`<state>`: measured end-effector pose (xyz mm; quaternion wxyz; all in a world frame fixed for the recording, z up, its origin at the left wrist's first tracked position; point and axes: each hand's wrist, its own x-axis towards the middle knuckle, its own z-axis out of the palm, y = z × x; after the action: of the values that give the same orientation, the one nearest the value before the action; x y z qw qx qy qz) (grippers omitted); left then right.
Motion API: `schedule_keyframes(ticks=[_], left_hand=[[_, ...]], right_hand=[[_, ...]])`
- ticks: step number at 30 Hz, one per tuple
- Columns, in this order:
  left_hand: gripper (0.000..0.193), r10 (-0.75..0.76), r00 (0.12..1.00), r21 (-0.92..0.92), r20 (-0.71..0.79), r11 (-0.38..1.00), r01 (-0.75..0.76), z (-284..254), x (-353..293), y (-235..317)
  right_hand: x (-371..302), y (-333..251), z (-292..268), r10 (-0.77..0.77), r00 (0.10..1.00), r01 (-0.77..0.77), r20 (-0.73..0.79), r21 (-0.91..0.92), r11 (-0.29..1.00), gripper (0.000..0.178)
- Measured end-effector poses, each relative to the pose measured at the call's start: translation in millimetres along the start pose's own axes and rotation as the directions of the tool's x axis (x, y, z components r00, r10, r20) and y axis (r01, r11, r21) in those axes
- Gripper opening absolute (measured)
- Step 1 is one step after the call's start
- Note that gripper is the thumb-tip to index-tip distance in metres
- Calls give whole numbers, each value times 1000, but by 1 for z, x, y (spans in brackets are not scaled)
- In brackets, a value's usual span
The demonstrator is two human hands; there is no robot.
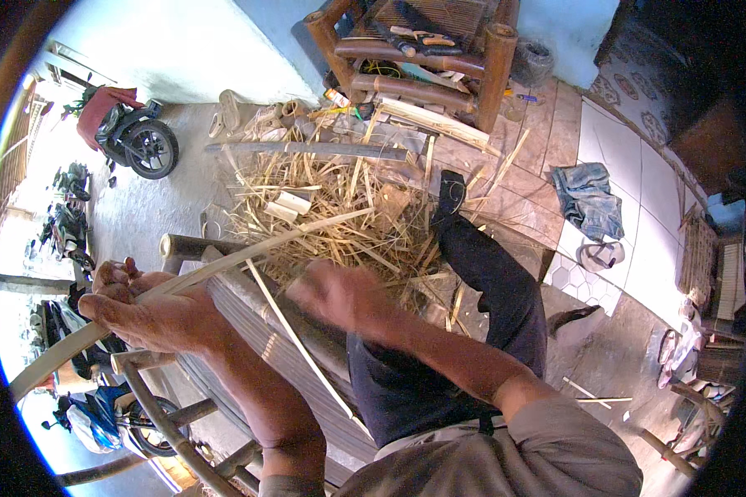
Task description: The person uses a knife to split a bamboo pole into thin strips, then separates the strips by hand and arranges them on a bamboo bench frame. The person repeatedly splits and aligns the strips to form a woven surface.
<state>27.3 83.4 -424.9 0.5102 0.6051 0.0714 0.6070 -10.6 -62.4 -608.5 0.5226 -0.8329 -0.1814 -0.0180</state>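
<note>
Pale strip (249, 253), slanting across my left hand (153, 313), and I've got it pinched between thumb and half-curled fingers! Right hand (336, 296) is a blur just beside it, loosely curled; I can't tell whether it grips anything. Past the strip's far end, a tangled heap of shavings (265, 180), and farthest, a parked motorbike (127, 137) over to the left.

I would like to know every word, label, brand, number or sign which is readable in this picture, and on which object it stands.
No text can be read.
Small orange-and-white item beside the bamboo bench: any print is too small.
Blue-and-white motorbike: any marking is too small and blurred.
Pale strip across the left hand: no writing visible.
</note>
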Motion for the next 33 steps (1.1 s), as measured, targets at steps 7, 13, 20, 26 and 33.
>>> schedule_keyframes(ticks=[7, 13, 20, 26, 33], left_hand=[[47, 30, 994, -25, -101, 999, -32, -1, 4, -9], [44, -26, 994, -117, -104, 993, 14, -17, 16, -14], [54, -278, 936, -69, 216, 952, 298, 3, -22, -53], [61, -255, 961, -154, 110, 950, 270, 6, -75, -92], [62, -236, 972, -132, 18, 963, 236, 7, -63, -97]], right_hand=[[4, 5, 4, -354, 925, 334, -141, -144, 931, 57], [4, 73, 4, 414, 909, -403, 46, -156, 902, 57], [-11, 65, 43, 57, 986, -26, -155, 194, 981, 52], [21, 52, 24, 119, 990, -123, 76, 50, 991, 52], [24, 70, 42, 229, 971, -234, 74, 68, 970, 59]])
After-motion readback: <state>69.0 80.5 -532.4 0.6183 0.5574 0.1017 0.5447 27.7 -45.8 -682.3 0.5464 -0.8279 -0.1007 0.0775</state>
